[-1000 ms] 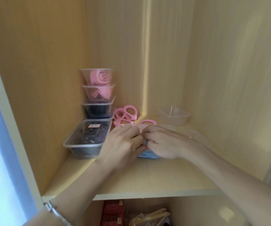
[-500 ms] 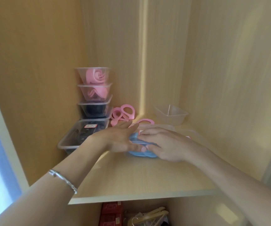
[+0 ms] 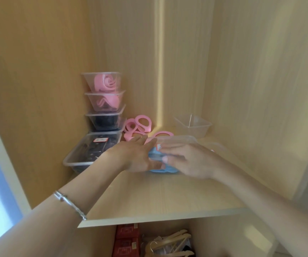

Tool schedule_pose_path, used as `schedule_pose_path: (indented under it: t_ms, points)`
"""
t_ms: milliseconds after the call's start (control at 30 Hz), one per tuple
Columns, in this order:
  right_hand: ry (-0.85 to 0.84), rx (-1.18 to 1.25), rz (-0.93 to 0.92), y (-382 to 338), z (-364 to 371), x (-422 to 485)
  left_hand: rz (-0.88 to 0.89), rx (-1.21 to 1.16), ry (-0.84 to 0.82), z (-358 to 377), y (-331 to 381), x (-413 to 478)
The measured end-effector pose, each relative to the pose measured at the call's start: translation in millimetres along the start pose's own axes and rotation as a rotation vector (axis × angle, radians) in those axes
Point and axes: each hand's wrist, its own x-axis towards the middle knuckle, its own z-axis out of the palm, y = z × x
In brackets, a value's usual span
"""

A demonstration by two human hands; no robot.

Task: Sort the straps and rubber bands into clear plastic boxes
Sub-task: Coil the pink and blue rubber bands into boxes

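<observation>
A clear plastic box [image 3: 177, 139] holding blue straps [image 3: 165, 170] sits mid-shelf. My left hand [image 3: 134, 156] lies against its left side with fingers straight, pointing toward the back. My right hand [image 3: 188, 160] grips the box from the right, fingers across the top and thumb on the front wall. Loose pink strap loops [image 3: 140, 125] lie behind the box. At the back left are three stacked boxes: two with pink straps [image 3: 103, 82] and one with dark items [image 3: 105, 120]. A larger box of dark straps [image 3: 90, 151] stands in front of them.
An empty clear box [image 3: 192, 125] stands at the back right corner. The wooden shelf [image 3: 158, 197] is walled on three sides. Below its front edge are red packages [image 3: 127, 242] and wooden hangers [image 3: 168, 242]. A silver bracelet [image 3: 69, 203] is on my left wrist.
My left hand has uncurled from pressing down on the blue straps and now stretches flat along the box's left side. My right hand has stayed on the box.
</observation>
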Motion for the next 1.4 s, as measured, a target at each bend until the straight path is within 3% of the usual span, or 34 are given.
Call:
schedule_pose_path:
  t_ms: [67,133,200,300,633,833,1400]
  points:
    - [0.075,0.148,0.175,6.2,-8.6,7.8,0.013,-0.024,-0.020,-1.1,-0.5,0.0]
    - [0.104,-0.005,0.321,18.5,-12.2,17.4,0.018,-0.071,-0.041,-1.4,-2.0,0.6]
    - [0.046,-0.113,0.418,29.6,-12.1,23.0,-0.007,-0.114,-0.069,-1.9,-2.9,1.7]
    - [-0.038,-0.005,0.503,34.5,-9.7,25.5,-0.021,-0.156,-0.082,-3.7,-3.8,2.7]
    - [-0.041,0.011,0.507,31.3,-9.9,29.1,0.086,-0.418,-0.119,-22.4,-5.6,-2.3]
    - [-0.064,0.050,0.526,36.9,-6.2,34.6,-0.031,-0.314,-0.141,-22.8,-9.8,1.2]
    - [-0.114,0.092,0.530,39.0,3.5,36.5,-0.079,-0.100,-0.209,-3.3,-23.4,19.4]
